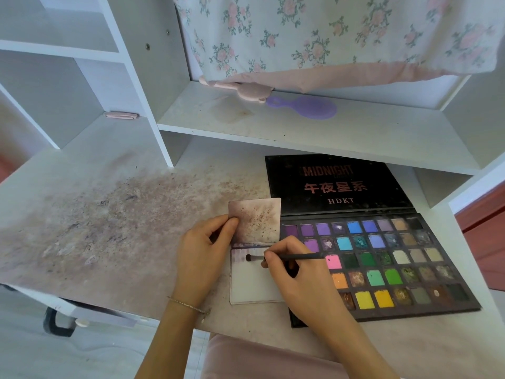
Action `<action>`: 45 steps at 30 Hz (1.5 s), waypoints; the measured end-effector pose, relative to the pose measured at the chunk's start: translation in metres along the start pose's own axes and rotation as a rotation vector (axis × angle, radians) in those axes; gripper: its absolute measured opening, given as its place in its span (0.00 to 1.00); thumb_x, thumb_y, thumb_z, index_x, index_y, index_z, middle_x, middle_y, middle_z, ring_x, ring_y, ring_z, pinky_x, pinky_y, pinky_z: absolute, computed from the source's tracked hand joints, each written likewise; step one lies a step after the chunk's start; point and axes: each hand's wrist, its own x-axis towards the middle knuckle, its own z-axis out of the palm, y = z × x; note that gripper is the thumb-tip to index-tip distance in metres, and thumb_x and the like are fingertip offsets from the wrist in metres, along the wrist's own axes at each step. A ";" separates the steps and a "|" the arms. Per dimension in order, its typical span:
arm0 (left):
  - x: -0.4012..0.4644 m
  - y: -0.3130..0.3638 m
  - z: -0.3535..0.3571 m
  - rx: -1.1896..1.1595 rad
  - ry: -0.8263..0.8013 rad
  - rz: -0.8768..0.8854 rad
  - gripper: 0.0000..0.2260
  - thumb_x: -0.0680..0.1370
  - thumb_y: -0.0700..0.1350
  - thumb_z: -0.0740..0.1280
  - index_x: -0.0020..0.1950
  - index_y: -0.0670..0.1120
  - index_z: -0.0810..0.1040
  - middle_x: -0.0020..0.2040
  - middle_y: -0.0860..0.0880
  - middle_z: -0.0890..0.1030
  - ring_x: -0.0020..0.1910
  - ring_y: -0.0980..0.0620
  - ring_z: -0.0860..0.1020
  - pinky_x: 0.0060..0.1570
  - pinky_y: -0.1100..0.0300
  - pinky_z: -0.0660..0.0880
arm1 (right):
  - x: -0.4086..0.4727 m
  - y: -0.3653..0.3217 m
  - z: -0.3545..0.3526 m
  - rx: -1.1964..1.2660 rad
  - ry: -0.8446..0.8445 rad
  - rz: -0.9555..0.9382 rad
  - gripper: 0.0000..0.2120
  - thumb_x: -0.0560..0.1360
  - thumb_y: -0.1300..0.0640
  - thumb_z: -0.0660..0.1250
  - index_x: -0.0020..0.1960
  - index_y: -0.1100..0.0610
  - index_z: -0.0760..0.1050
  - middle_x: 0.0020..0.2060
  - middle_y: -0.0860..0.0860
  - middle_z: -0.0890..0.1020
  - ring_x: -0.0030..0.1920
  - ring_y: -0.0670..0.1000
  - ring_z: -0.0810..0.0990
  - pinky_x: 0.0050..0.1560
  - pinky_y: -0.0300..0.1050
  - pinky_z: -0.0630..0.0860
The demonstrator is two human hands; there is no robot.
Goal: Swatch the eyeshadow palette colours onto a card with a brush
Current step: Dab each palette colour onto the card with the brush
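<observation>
The right hand gripped a thin black brush near its head, its dark tip lying on the upper part of a white card that rested flat on the tabletop between the 2 hands. The left hand pinched a second card, stained purple-brown and speckled with dark flecks, holding it just above the white one, its lower edge close to the brush tip. Purple smears marked the top and left edge of the white card.

Just right of the right hand lay the open eyeshadow palette, its pans in 5 rows of purples, blues, greens, yellows and browns; the right hand and brush handle covered the pans at its near-left side. Its black lid lay back under a white shelf.

Left of the left hand the tabletop was heavily stained with purple-brown powder. On the shelf beyond the hands sat a purple hairbrush and a pink object, partly covered by floral fabric. A thin bracelet circled the left wrist.
</observation>
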 end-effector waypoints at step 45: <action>0.002 -0.009 0.002 0.011 0.015 0.018 0.07 0.75 0.44 0.66 0.50 0.51 0.81 0.41 0.60 0.80 0.44 0.58 0.78 0.45 0.61 0.75 | -0.011 0.045 -0.091 -0.074 0.570 0.061 0.14 0.77 0.62 0.57 0.40 0.44 0.67 0.34 0.47 0.78 0.36 0.44 0.78 0.32 0.39 0.73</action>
